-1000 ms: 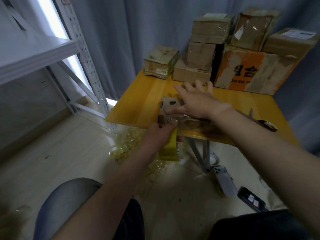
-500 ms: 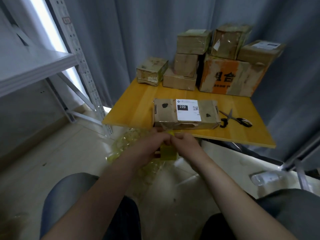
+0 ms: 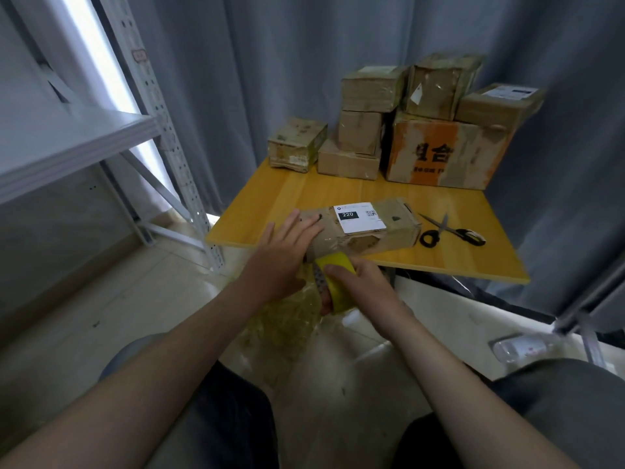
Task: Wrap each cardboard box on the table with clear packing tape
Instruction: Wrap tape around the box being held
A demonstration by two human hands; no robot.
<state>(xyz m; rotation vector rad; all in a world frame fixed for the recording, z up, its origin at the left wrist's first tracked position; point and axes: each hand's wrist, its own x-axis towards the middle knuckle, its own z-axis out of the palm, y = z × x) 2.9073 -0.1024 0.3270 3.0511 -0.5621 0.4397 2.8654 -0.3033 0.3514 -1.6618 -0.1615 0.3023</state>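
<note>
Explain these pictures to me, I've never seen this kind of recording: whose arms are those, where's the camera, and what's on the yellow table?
There is no machine: these are a person's two bare arms, filmed by one wide-angle camera worn on the head, looking forward and down. The left hand lies flat, fingers straight, on the left end of a long brown cardboard box with a white label, which sits at the near edge of a yellow wooden table. The right hand grips a yellow roll of packing tape just below that edge. Black-handled metal scissors lie right of the box. A pile of worn cardboard boxes stands at the back of the table, against a grey curtain.
</note>
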